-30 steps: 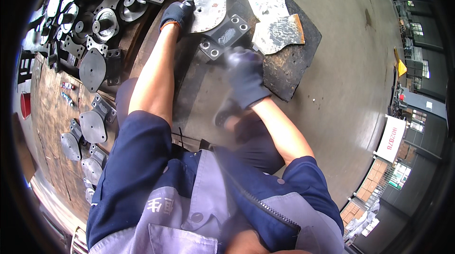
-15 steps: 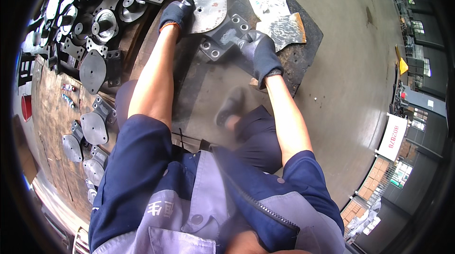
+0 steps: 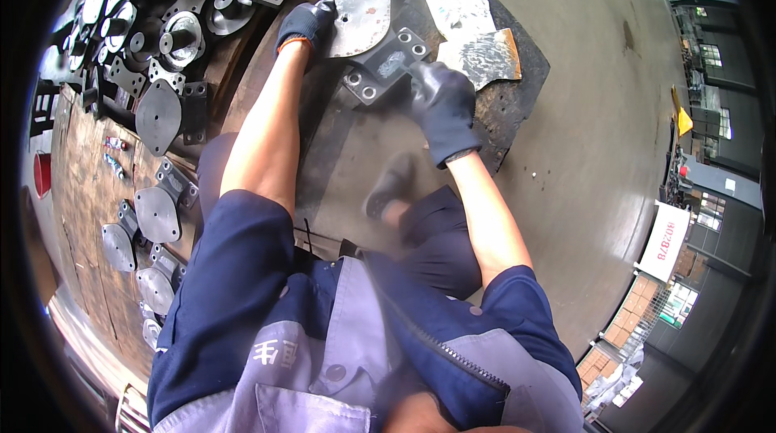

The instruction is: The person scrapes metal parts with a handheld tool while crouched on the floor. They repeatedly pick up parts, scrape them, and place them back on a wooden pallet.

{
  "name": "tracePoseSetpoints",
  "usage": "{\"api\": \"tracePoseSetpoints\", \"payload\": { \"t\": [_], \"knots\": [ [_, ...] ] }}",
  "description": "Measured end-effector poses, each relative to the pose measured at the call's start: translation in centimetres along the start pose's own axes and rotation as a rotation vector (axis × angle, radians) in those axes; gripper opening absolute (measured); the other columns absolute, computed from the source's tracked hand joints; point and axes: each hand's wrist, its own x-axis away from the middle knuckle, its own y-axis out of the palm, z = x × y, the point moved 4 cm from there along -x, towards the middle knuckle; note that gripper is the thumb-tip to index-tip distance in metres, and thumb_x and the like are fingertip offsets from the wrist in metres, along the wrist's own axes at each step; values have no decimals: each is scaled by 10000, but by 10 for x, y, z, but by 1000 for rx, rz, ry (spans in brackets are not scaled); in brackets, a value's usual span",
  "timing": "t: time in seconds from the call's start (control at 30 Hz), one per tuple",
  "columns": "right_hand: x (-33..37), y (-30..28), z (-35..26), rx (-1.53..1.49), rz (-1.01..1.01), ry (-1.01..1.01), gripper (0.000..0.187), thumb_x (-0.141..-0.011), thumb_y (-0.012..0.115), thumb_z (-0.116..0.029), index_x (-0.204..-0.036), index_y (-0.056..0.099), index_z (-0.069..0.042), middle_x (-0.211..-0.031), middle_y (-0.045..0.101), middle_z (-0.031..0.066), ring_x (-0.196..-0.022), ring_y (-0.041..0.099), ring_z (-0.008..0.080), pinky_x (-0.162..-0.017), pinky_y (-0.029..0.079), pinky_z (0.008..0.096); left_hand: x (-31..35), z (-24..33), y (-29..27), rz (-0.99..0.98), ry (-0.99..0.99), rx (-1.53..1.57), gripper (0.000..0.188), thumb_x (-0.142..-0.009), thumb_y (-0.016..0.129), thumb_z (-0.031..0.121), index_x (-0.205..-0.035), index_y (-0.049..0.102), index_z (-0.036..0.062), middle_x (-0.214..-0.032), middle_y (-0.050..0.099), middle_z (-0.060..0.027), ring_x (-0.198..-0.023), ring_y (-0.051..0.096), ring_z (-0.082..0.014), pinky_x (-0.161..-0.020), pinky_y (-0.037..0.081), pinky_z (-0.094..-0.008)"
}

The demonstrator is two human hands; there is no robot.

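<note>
My left hand [image 3: 307,24], in a dark glove with an orange cuff edge, grips the left edge of a metal bracket. The bracket's flat rounded plate [image 3: 360,22] is pale with a small hole. A dark grey block [image 3: 378,69] with bolt holes at its ends adjoins the plate and bears a whitish smeared patch. My gloved right hand [image 3: 447,105] is at the block's right side, fingers curled in, fingertips close to the patch. Whatever those fingers may hold is hidden. Beyond it, two pale, paint-smeared sheets [image 3: 481,57] lie on a dark board [image 3: 513,101].
A wooden bench [image 3: 89,215] at left carries several similar brackets [image 3: 158,215] and two small tubes [image 3: 115,164]. Many metal plates and shafted discs [image 3: 179,38] crowd the far left. My shoe [image 3: 390,186] shows below. Concrete floor [image 3: 590,134] extends right, toward stacked boxes [image 3: 634,312].
My right hand has drawn slightly right and down, away from the whitish patch, and its fingers look more curled. My left hand keeps its grip on the bracket.
</note>
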Motion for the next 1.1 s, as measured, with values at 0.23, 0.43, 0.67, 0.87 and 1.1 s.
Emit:
{"api": "tracePoseSetpoints", "payload": {
  "t": [0.23, 0.43, 0.67, 0.87, 1.1],
  "knots": [
    [25, 27, -37, 675, -81, -319, 198, -777, 512, -101, -951, 587, -158, -868, 505, 41, -808, 513, 190, -695, 430, 339, 7, 1, -2, 40, 2, 1, 579, -818, 470, 512, -1017, 641, -4, -1059, 591, -257, -1049, 561, -382, -876, 433, -410],
    [30, 27, -49, 737, -57, -356, 210, -737, 550, -106, -936, 611, -131, -868, 555, 64, -812, 544, 208, -673, 431, 414, 5, 3, -3, 1, 16, 15, 591, -819, 464, 524, -1014, 641, -5, -1036, 600, -258, -1033, 572, -379, -869, 438, -408],
    [24, -4, -10, -197, 136, 32, 134, -765, 626, -122, -883, 630, -59, -744, 583, 127, -711, 594, 287, -677, 494, 341, 14, 11, -7, 38, 8, 12, 559, -829, 457, 484, -997, 638, -18, -994, 601, -266, -996, 583, -382, -835, 441, -409],
    [16, 23, -6, 8, 54, -179, 120, -862, 492, -114, -872, 573, -26, -780, 576, 109, -743, 588, 246, -718, 498, 305, 19, 12, -11, 60, 36, -11, 535, -848, 441, 454, -971, 637, -28, -943, 604, -272, -946, 595, -390, -792, 445, -412],
    [23, 61, -4, 536, 1, -435, 294, -733, 535, -137, -1026, 544, -115, -884, 531, 24, -797, 540, 206, -714, 425, 373, 14, 11, -8, 49, 10, -25, 544, -827, 465, 467, -1000, 636, -20, -1005, 600, -265, -1002, 579, -384, -842, 442, -401]
  ]
}}
